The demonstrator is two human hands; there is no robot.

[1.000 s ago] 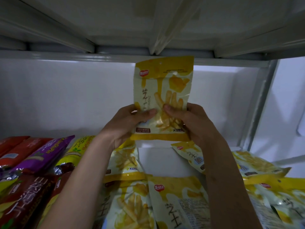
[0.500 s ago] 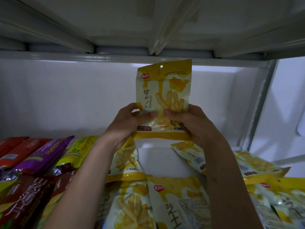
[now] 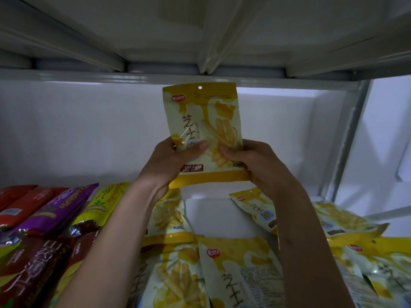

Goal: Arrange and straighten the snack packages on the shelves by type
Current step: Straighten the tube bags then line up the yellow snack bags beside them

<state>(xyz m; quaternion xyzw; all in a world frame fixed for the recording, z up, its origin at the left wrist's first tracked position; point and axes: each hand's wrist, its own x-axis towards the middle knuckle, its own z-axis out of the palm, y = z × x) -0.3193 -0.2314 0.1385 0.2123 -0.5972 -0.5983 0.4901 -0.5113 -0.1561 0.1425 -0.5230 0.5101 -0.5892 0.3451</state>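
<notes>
An upright yellow-and-white plastic fries snack pouch (image 3: 203,130) is gripped at its lower corners by the left hand (image 3: 171,162) and right hand (image 3: 255,162), fingers closed, above the far white shelf (image 3: 218,214).

A white back wall (image 3: 77,130) glows under the ribbed grey underside of the upper shelf (image 3: 133,30).

- We hold one pouch (image 3: 203,132) upright above the shelf (image 3: 218,216).
- Pouches (image 3: 233,270) lie below and right; bars (image 3: 53,214) lie left.
</notes>
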